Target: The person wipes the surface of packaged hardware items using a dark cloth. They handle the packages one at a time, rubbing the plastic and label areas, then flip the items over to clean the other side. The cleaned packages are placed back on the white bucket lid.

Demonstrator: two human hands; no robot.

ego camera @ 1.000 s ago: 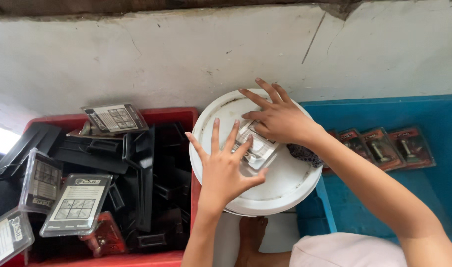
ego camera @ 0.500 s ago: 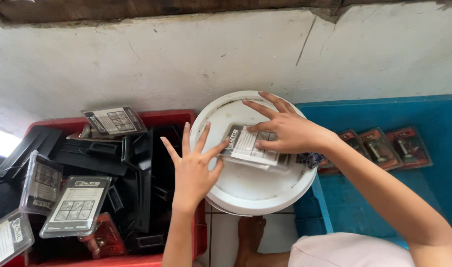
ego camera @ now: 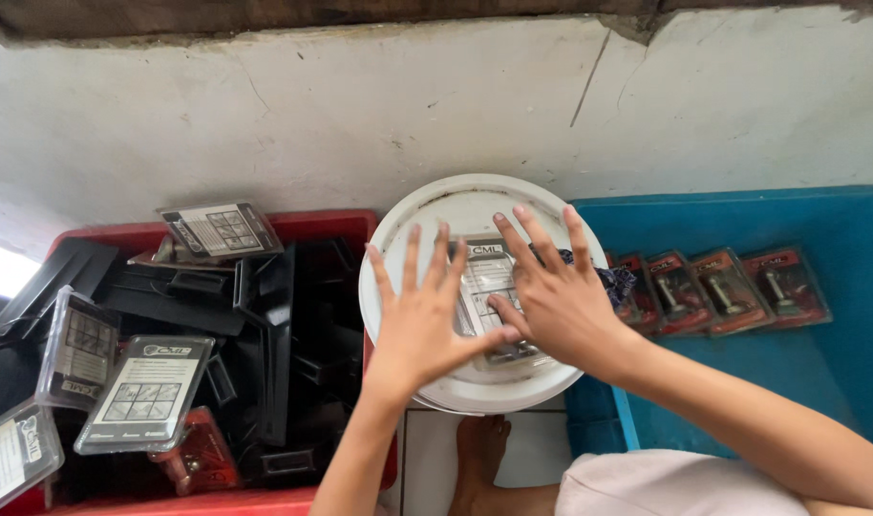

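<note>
White lid [ego camera: 456, 205], both hands [ego camera: 422, 320] inside rim.

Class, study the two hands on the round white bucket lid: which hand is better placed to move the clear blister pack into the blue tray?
Probably the right hand: it lies on the clear blister pack on the blue tray side. The left hand lies nearer the red crate.

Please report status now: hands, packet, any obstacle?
Left hand and right hand open, flat on clear packet. Packet lies on white lid. Nothing in the way.
</note>
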